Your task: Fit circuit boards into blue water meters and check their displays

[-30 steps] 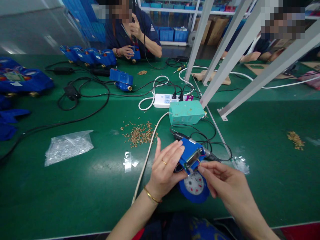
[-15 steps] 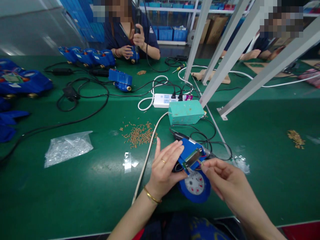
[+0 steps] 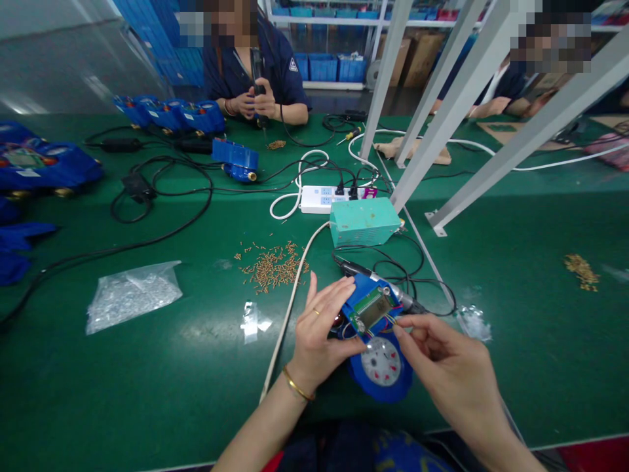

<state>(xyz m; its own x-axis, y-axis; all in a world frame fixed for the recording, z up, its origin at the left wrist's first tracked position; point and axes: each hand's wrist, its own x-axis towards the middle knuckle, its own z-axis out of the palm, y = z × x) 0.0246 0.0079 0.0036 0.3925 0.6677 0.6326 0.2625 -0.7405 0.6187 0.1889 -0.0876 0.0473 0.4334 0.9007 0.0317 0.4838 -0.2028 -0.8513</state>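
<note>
Obs: the blue meter (image 3: 381, 367) rests on the green bench (image 3: 147, 393) in front of the teal box (image 3: 363, 221), on your side of it, with its dial face up. A small circuit board (image 3: 372, 309) sits tilted in the open housing above the dial, thin wires at its near edge. Your left hand (image 3: 319, 331) braces the housing's left side, fingers spread flat, thumb toward the dial. Your right hand (image 3: 445, 370) pinches at the board's right corner, by the wires. Judgement: the meter body is rigid, weighty and smooth, so grip the shell sides. The board is light and fragile, so hold it by the edges only and spare the wires. A powered screwdriver (image 3: 393, 296) lies between meter and box. Loose brass screws (image 3: 272, 265) lie left of the box, and a clear bag (image 3: 130, 292) farther left.
</note>
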